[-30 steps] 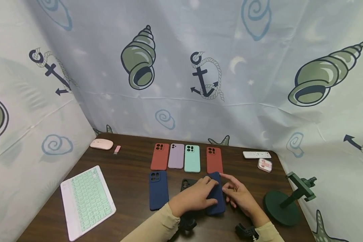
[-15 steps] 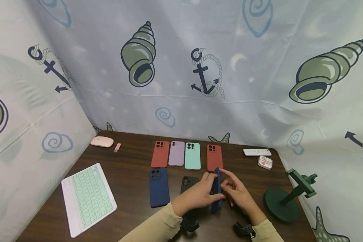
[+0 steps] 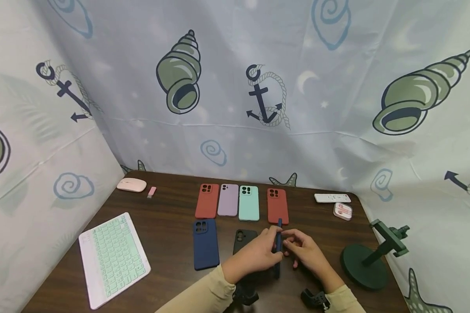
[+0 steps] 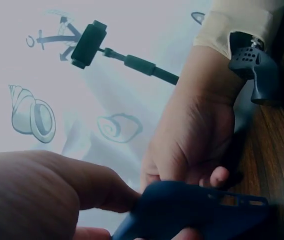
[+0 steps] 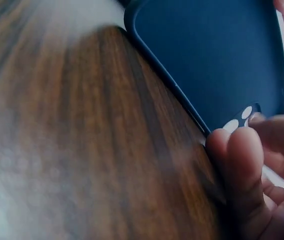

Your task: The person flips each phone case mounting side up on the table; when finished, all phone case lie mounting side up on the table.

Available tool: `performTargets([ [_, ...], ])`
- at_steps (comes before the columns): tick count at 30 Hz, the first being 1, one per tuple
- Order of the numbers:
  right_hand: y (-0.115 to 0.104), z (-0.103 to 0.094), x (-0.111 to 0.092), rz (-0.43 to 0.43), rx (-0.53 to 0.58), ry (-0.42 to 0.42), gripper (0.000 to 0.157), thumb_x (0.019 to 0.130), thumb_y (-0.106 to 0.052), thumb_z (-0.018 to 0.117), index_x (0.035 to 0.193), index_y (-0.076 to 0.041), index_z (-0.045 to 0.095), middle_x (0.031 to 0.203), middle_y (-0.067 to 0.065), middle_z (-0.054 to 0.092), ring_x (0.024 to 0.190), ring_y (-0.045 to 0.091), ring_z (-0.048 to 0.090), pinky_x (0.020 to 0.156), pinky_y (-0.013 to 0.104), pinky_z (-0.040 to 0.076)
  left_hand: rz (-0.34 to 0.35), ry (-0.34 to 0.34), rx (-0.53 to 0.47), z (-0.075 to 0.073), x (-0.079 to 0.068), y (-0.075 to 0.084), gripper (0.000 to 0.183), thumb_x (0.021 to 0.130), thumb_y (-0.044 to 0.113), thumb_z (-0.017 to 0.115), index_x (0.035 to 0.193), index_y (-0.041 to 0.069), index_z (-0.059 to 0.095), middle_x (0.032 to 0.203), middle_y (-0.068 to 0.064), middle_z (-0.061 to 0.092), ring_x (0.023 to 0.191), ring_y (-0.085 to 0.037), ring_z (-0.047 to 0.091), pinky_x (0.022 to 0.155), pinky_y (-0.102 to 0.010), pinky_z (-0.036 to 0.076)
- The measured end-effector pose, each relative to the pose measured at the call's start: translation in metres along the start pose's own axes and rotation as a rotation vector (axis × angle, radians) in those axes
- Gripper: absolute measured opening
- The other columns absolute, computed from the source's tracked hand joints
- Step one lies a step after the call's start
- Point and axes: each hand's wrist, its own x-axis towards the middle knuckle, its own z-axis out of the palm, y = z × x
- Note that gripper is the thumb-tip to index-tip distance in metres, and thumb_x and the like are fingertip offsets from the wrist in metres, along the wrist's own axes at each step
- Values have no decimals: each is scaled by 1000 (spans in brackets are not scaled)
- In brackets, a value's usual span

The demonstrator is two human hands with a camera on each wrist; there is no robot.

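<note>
A navy blue phone case (image 3: pixel 278 241) stands on its long edge, seen almost edge-on from the head. My left hand (image 3: pixel 254 256) grips it from the left, thumb near its lower part and fingers near its upper part. On the right, my right hand (image 3: pixel 303 252) has its fingers loosely curled. In the right wrist view the hollow inner side of the case (image 5: pixel 212 55) faces me, with a fingertip (image 5: pixel 254 119) at its camera cutouts. The left wrist view shows button slots along the case's edge (image 4: pixel 192 210). Under my left forearm, a dark phone case (image 3: pixel 240 242) is partly hidden.
Another navy case (image 3: pixel 205 245) lies left. Behind are red (image 3: pixel 207 202), lilac (image 3: pixel 228 202), mint (image 3: pixel 249 204) and second red (image 3: pixel 277 206) cases. A keyboard (image 3: pixel 115 256) and mouse (image 3: pixel 131 184) are left; a remote (image 3: pixel 332 198), earphone box (image 3: pixel 342 211) and green stand (image 3: pixel 364 267) right.
My left hand has tipped the navy case from a flat-facing position up onto its edge. My right index finger, earlier stretched to the case's top corner, has drawn back and curled.
</note>
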Motion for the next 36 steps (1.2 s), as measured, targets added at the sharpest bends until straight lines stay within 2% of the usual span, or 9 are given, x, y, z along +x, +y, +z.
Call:
performTargets([
  [3,-2,1,1,37,-20,13,31,99,-29,66,129,-19,65,100,16,67,61,21,63,47,44,54,-32,5,0,-1,0,0,68,91,25,68,151,18,35,110,-4,53,79,-11,55,63,-26,46],
  [6,-4,1,1,64,-28,11,30,100,-30,65,128,-20,67,92,16,68,50,17,56,43,41,52,-73,9,13,-4,-3,0,67,92,23,68,150,14,36,120,-9,57,87,-13,58,69,-28,49],
  [8,-4,1,1,72,-25,12,32,100,-30,64,130,-18,66,87,17,67,45,16,52,40,39,49,-88,23,58,-5,-5,0,64,94,23,69,148,11,37,128,-12,58,95,-14,61,76,-30,51],
  [14,-4,-1,2,93,43,75,36,102,-27,61,136,-13,63,82,18,64,47,15,53,36,34,45,-84,74,207,-7,-4,-5,59,95,26,71,143,4,44,133,-18,61,112,-24,66,89,-38,55],
  [21,-5,-3,3,127,141,165,34,102,-25,62,135,-17,65,77,16,60,47,17,53,36,28,41,-162,31,318,-2,3,-15,64,95,45,67,144,8,53,129,-16,60,116,-31,61,94,-46,52],
  [28,-1,-7,2,129,185,163,37,104,-26,59,139,-15,61,98,16,61,51,14,52,38,24,39,-135,17,342,0,7,-22,61,96,48,65,145,13,56,122,-12,59,107,-27,57,89,-43,51],
  [31,1,-8,2,129,177,172,36,103,-27,59,138,-16,62,85,11,62,50,13,50,39,23,38,-116,29,310,-3,8,-26,57,96,48,65,143,16,58,115,-9,58,100,-22,55,82,-39,50],
  [34,-2,-5,1,125,142,188,34,102,-28,61,134,-17,65,69,7,56,48,13,48,39,23,36,-62,21,257,-12,7,-30,52,97,46,65,141,19,60,109,-6,56,90,-16,51,73,-33,47],
  [36,-6,-1,0,98,118,212,29,102,-27,62,128,-15,67,71,7,55,50,13,47,39,23,35,-20,8,228,-20,5,-31,47,97,44,65,138,21,61,107,-5,56,84,-13,49,68,-30,44],
])
